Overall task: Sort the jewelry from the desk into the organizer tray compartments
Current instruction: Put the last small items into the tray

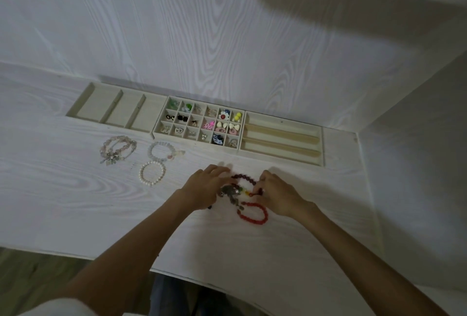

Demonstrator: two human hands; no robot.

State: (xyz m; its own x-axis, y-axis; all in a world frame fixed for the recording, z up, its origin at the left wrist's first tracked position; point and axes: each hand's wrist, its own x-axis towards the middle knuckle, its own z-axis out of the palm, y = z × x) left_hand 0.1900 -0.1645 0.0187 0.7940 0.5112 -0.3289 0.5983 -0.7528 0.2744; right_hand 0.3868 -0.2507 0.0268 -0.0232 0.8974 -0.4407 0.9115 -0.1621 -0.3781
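The left hand (206, 186) has its fingers curled over a grey beaded bracelet (228, 190), its grip closed on the grey end. The right hand (275, 194) pinches the other end of the same cluster, where red and yellow beads (249, 192) show at its fingertips. Whether these coloured beads belong to the grey bracelet or to another one cannot be told. Between the two hands, on the far side, a dark red bracelet (243, 178) arcs across the desk (75, 202); its ends run under the fingers, so whether either hand holds it is unclear. Just nearer the person lies a bright red bracelet (252, 213), flat on the desk beside the right hand.

To the left, well apart from the hands, lie a white pearl bracelet (152, 172), a pale bracelet (163, 151) with a small charm, and a pinkish cluster of bracelets (117, 148).

Along the back wall stand three trays side by side. The left tray (83, 99) has long upright dividers. The middle tray (155, 128) is a grid of small compartments holding earrings and small pieces. The right tray (322, 143), just beyond the hands, has long horizontal rolls.
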